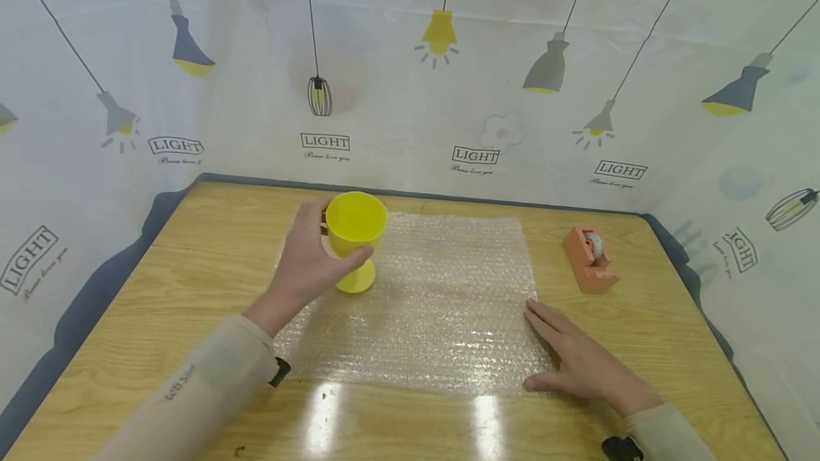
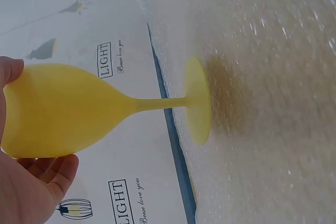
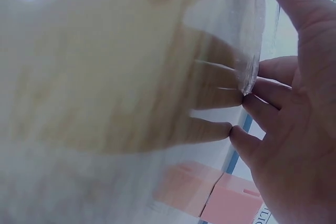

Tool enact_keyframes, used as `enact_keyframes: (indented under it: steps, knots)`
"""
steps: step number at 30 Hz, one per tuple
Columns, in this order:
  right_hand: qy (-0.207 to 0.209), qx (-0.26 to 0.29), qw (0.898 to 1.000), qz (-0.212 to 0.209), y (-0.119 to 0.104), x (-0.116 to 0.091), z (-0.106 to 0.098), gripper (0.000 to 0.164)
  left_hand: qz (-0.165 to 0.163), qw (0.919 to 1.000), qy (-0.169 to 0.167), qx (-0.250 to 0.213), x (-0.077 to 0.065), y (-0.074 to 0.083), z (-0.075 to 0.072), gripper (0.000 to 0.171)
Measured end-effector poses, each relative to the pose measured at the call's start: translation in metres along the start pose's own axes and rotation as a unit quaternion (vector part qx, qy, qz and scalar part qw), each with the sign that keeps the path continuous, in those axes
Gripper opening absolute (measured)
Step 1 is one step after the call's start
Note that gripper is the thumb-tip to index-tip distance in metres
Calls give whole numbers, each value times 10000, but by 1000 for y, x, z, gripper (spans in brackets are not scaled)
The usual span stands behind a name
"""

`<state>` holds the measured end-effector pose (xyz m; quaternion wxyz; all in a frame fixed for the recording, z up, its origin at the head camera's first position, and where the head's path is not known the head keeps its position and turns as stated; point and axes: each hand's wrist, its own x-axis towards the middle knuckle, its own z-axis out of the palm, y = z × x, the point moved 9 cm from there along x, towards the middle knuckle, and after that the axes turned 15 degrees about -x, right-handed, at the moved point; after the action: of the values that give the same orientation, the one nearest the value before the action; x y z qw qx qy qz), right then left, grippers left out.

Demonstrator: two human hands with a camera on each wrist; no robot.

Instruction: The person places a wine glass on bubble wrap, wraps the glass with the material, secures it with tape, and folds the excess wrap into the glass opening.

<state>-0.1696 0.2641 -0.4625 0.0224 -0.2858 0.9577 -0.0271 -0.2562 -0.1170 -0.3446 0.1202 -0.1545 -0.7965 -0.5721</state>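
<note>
My left hand [image 1: 312, 251] grips a yellow wine glass [image 1: 356, 228] round its bowl, thumb on the near side and fingers behind. In the left wrist view the glass's slim stem [image 2: 160, 104] and round foot [image 2: 197, 100] show, the foot close over the bubble wrap [image 2: 283, 145] with a shadow beside it. The glass stands upright over the left part of the bubble wrap sheet [image 1: 448, 290]. On the sheet's right edge, my right hand [image 1: 579, 361] has its fingertips and thumb touching the wrap, fingers fairly straight and spread.
An orange tape dispenser [image 1: 586, 265] with a roll of tape sits on the wooden table [image 1: 211, 247], right of the sheet. A pale cloth printed with lamps [image 1: 384, 91] rises behind the table and at both sides.
</note>
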Motion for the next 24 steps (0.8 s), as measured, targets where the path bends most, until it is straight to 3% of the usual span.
enact_keyframes:
  steps: [24]
  knots:
    - [10, 74, 10000, 47, 6, -5, -9, 108, 349, 9990, -260, -119, -3, 23, 25, 85]
